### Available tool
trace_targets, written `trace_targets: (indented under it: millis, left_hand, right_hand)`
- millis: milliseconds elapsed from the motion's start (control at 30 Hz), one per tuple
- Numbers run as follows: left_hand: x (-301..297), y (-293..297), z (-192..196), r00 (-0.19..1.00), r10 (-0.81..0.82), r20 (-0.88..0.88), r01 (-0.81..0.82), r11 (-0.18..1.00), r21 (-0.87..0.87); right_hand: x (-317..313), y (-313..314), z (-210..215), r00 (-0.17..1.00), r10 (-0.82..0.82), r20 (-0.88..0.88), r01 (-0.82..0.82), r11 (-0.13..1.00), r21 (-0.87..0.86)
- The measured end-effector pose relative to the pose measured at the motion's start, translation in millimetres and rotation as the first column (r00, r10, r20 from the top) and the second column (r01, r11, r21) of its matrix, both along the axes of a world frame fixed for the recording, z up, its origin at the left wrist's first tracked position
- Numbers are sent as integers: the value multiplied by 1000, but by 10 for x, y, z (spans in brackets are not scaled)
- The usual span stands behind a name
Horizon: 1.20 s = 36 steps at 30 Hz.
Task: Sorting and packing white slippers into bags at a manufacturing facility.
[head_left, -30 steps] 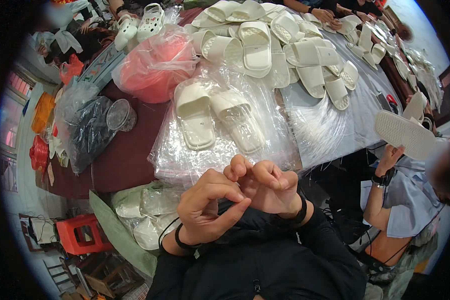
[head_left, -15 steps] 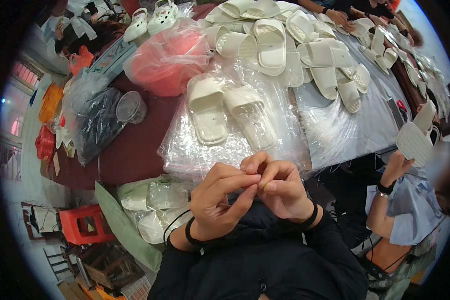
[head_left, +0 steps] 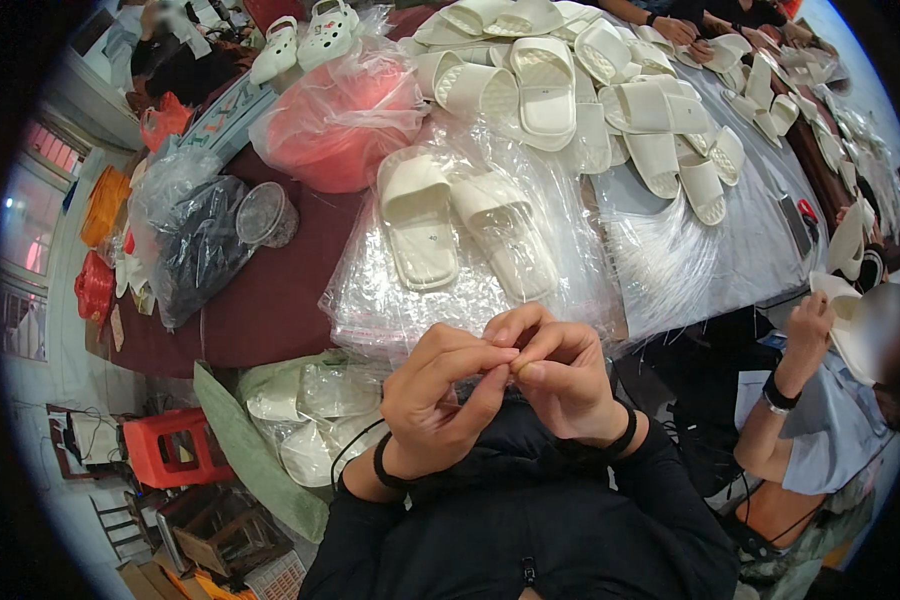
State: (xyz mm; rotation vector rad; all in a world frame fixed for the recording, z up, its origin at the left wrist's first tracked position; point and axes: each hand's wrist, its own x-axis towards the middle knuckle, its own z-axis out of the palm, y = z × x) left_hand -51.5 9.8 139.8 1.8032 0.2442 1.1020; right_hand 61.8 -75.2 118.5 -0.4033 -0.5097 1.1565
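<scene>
My left hand (head_left: 440, 395) and my right hand (head_left: 566, 378) meet in front of my chest, the fingertips of both pinched together. Whatever lies between them, if anything, is too small to make out. Just beyond my hands, a pair of cream slide sandals, the left slide (head_left: 422, 255) and the right slide (head_left: 520, 262), rests side by side with clear plastic about them. Beneath the pair lies a stack of clear plastic bags (head_left: 365, 318). To its right, a bundle of thin white strands (head_left: 660, 255) fans out on the grey table covering.
A heap of cream slides (head_left: 545, 90) covers the table's far side. Left are a pink bag in clear plastic (head_left: 335, 125), a mesh cup (head_left: 267, 216) and a dark bag (head_left: 195, 255). A green sack (head_left: 255, 440) holds bagged slides. At right, a co-worker's hand (head_left: 808, 335) lifts a slide.
My hands stay pinched together with barely any movement. The co-worker at right has raised a slide and turned it. The view has shifted slightly.
</scene>
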Motion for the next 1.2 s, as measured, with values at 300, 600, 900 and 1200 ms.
trace_targets:
  millis: [300,600,900,1200]
  left_hand:
    - [-3,5,33,983,169,-66,-147,954,263]
    - [45,68,45,967,250,-45,-199,855,478]
    - [95,106,-30,930,359,-74,-259,787,560]
    - [105,109,-73,901,424,-92,-301,764,570]
  right_hand:
    - [-18,17,-11,997,-51,60,51,999,-3]
    - [37,57,-29,991,-45,127,55,996,-71]
    - [10,134,-112,984,-95,151,112,987,-113]
    - [2,170,-131,953,-148,263,199,963,-180]
